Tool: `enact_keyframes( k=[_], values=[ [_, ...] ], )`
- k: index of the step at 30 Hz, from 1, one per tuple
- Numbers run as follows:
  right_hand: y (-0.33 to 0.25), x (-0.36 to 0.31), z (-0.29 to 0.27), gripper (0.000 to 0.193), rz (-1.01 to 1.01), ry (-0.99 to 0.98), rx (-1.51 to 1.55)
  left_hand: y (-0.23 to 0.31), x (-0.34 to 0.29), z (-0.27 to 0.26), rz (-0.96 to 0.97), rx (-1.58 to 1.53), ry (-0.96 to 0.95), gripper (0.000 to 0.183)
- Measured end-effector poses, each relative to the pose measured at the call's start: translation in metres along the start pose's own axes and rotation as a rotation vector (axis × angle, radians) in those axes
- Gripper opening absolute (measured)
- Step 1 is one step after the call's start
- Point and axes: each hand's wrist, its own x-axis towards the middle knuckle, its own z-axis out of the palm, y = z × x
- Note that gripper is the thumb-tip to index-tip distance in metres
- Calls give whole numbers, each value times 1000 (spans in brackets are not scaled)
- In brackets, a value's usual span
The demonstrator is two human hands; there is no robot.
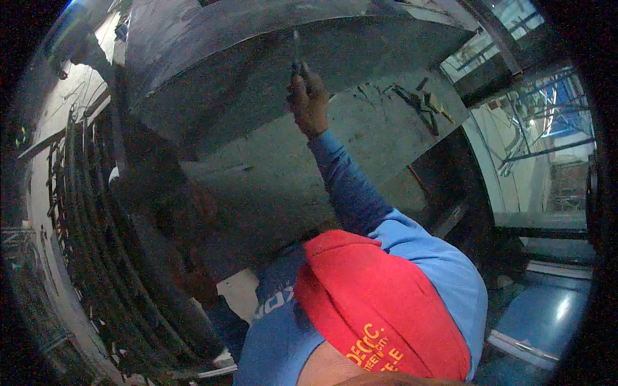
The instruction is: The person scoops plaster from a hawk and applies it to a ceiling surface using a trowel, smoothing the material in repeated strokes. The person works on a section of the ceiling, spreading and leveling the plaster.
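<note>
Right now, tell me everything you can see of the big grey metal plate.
The metal plate is large, flat and dull grey, apparently steel, scuffed with faint marks. A curved slab overlaps its upper part. A blue-sleeved person's hand, holding a thin pale stick, reaches across it. Pliers lie on it at right.

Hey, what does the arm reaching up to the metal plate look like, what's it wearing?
Only the right arm shows. It wears a long blue sleeve, creased and reaching to the wrist, part of a blue shirt. The right hand is bare: no glove or watch visible. The left arm is out of view.
</note>
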Motion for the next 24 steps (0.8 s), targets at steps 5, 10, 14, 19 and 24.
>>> enact_keyframes(
  k=[5, 10, 14, 19, 24],
  values=[
    [29, 42, -3, 40, -392, 162, -526, -6, 0, -3, -67, -170, -11, 44],
    [54, 43, 27, 40, -400, 199, -596, -8, 1, 2, -329, -382, -9, 46],
    [51, 27, 11, 40, -396, 74, -598, -18, 8, -5, -58, 225, -51, 39],
    [41, 45, 4, 40, -592, 227, -639, -20, 11, -3, 200, -152, -64, 36],
    [45, 28, 38, 40, -424, 159, -589, -3, 17, 4, 376, -193, 43, 30]
  ],
)
